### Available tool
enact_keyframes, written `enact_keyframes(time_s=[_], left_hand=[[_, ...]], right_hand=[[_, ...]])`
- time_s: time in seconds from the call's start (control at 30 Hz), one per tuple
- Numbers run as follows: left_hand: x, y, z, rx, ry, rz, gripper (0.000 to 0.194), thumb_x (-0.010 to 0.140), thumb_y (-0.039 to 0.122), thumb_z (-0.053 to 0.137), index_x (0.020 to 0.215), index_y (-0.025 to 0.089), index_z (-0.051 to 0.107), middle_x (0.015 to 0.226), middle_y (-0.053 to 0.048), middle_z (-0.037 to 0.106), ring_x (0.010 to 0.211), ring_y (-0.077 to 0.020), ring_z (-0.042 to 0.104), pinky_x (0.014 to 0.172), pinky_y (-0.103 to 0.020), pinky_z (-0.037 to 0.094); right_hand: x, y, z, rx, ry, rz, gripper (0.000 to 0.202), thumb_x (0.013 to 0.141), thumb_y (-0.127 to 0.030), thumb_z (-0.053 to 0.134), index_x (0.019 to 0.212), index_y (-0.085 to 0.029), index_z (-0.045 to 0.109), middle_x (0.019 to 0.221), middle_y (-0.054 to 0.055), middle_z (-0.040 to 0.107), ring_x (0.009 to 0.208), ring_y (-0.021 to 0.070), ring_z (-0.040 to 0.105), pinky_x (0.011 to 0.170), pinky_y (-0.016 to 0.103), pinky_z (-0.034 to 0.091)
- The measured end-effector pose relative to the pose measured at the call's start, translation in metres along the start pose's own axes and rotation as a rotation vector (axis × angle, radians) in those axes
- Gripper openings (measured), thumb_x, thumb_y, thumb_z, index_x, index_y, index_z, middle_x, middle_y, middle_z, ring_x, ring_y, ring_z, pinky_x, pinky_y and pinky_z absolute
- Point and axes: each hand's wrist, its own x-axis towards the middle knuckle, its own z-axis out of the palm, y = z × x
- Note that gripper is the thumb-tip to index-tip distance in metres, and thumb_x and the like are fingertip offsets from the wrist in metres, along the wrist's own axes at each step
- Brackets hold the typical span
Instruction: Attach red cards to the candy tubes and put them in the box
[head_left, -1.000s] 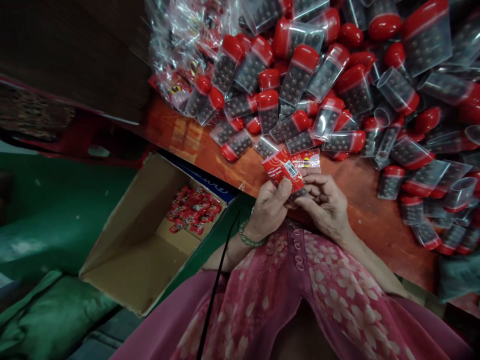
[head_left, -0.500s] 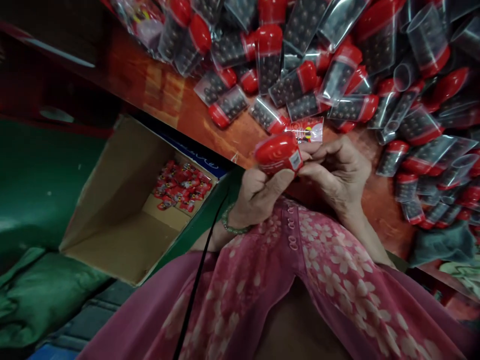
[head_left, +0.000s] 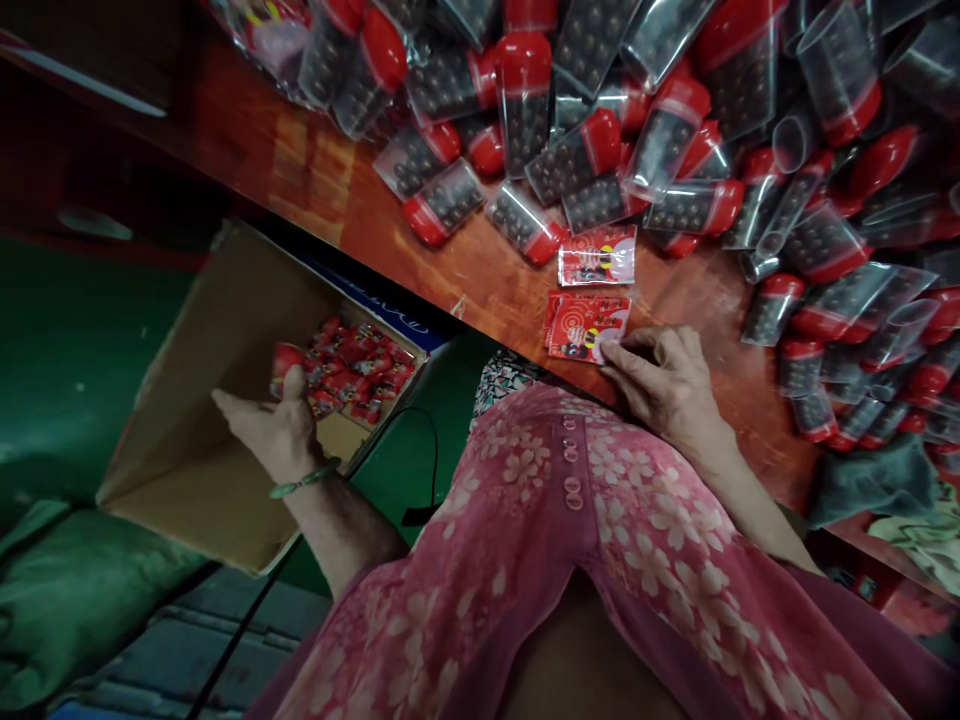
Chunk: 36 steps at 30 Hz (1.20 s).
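My left hand (head_left: 274, 425) is over the open cardboard box (head_left: 172, 430), its fingers spread. Just beyond its thumb, a red wrapped piece (head_left: 287, 362) shows, apparently loose from the fingers. Inside the box lie several small red printed packets (head_left: 360, 365). At the table's near edge, the thumb and fingers of my right hand (head_left: 671, 385) pinch the lower right corner of a flat red printed packet (head_left: 585, 325), which lies on others like it. Right behind that stack is another red packet (head_left: 598, 256).
Many clear tubes (head_left: 525, 115) with red caps and dark beads cover the far and right parts of the reddish wooden table (head_left: 480, 280). A dark cloth (head_left: 874, 485) lies at the right. A green sack (head_left: 82, 590) sits below the box.
My left hand has moved from in front of my chest to over the box, and its fingers have opened from the red piece. My right hand has come down onto the stacked packets.
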Motion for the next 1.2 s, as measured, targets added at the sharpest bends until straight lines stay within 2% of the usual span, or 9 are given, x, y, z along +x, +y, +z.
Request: enact_keyframes(time_s=[0.17, 0.23, 0.33, 0.43, 0.63, 0.8, 0.93, 1.03, 1.2], left_hand=[[-0.012, -0.044, 0.022, 0.144, -0.080, 0.206, 0.058, 0.092, 0.067, 0.064, 0.140, 0.034, 0.062, 0.138, -0.004, 0.071, 0.153, -0.0364, 0.048, 0.116, -0.062, 0.053], [-0.010, -0.058, 0.020, 0.360, -0.161, 0.473, 0.057, 0.089, 0.057, 0.074, 0.139, 0.034, 0.064, 0.143, -0.004, 0.069, 0.148, -0.0352, 0.054, 0.120, -0.060, 0.051], [0.003, -0.074, 0.029, 0.791, -0.441, 0.981, 0.066, 0.090, 0.039, 0.078, 0.151, 0.025, 0.057, 0.151, -0.010, 0.064, 0.141, -0.0313, 0.062, 0.119, -0.051, 0.054], [0.018, -0.083, 0.054, 1.061, -0.536, 1.227, 0.061, 0.099, 0.026, 0.068, 0.154, 0.011, 0.048, 0.149, -0.019, 0.064, 0.143, -0.0289, 0.060, 0.118, -0.047, 0.055], [0.032, -0.082, 0.079, 1.187, -0.447, 1.339, 0.027, 0.101, 0.010, 0.055, 0.126, 0.009, 0.065, 0.140, -0.019, 0.070, 0.141, -0.0270, 0.062, 0.115, -0.043, 0.055], [0.036, -0.082, 0.077, 1.139, -0.298, 1.398, 0.012, 0.100, 0.014, 0.060, 0.104, 0.013, 0.071, 0.103, -0.010, 0.079, 0.097, -0.0210, 0.071, 0.083, -0.034, 0.057], [0.038, -0.085, 0.079, 1.140, -0.335, 1.301, 0.014, 0.099, 0.012, 0.059, 0.094, 0.014, 0.072, 0.087, -0.005, 0.074, 0.079, -0.0163, 0.062, 0.073, -0.029, 0.052], [0.039, -0.081, 0.080, 1.084, -0.388, 1.196, 0.018, 0.102, 0.024, 0.061, 0.092, 0.015, 0.073, 0.083, -0.004, 0.072, 0.077, -0.0155, 0.060, 0.073, -0.028, 0.053], [0.040, -0.069, 0.081, 0.981, -0.554, 1.027, 0.024, 0.103, 0.028, 0.059, 0.092, 0.015, 0.075, 0.089, -0.005, 0.074, 0.082, -0.0152, 0.065, 0.076, -0.027, 0.056]], right_hand=[[0.000, 0.004, 0.014, 0.041, 0.117, -0.024, 0.026, 0.100, -0.017, 0.063, 0.121, -0.029, 0.072, 0.101, 0.007, 0.072, 0.088, 0.0208, 0.058, 0.074, 0.037, 0.042], [0.004, 0.004, 0.015, 0.020, 0.133, -0.027, 0.021, 0.100, -0.018, 0.063, 0.116, -0.028, 0.073, 0.099, 0.007, 0.072, 0.086, 0.0197, 0.058, 0.073, 0.036, 0.044], [0.011, 0.002, 0.013, 0.004, 0.140, -0.030, 0.018, 0.101, -0.020, 0.064, 0.114, -0.026, 0.074, 0.097, 0.006, 0.071, 0.085, 0.0194, 0.060, 0.073, 0.036, 0.046], [0.018, 0.001, 0.011, 0.039, 0.148, -0.055, 0.021, 0.100, -0.019, 0.063, 0.117, -0.024, 0.075, 0.097, 0.008, 0.072, 0.084, 0.0199, 0.060, 0.073, 0.035, 0.048], [0.029, 0.007, -0.001, 0.081, 0.107, -0.110, 0.023, 0.101, -0.016, 0.060, 0.118, -0.024, 0.074, 0.100, 0.009, 0.073, 0.085, 0.0209, 0.064, 0.072, 0.036, 0.053], [0.059, 0.008, -0.033, 0.243, 0.002, -0.095, 0.017, 0.101, -0.024, 0.066, 0.116, -0.021, 0.072, 0.099, 0.007, 0.074, 0.087, 0.0195, 0.069, 0.078, 0.036, 0.059], [0.113, 0.008, -0.038, 0.090, 0.066, -0.132, 0.017, 0.102, -0.020, 0.060, 0.112, -0.022, 0.074, 0.097, 0.008, 0.072, 0.088, 0.0230, 0.065, 0.077, 0.040, 0.058], [0.152, 0.009, -0.025, -0.115, 0.050, -0.129, 0.022, 0.104, -0.019, 0.053, 0.111, -0.021, 0.074, 0.103, 0.011, 0.068, 0.098, 0.0281, 0.061, 0.084, 0.048, 0.058], [0.186, 0.005, -0.006, -0.145, 0.072, -0.204, 0.029, 0.110, -0.030, 0.042, 0.098, -0.019, 0.066, 0.105, 0.011, 0.065, 0.110, 0.0306, 0.062, 0.089, 0.049, 0.058]])
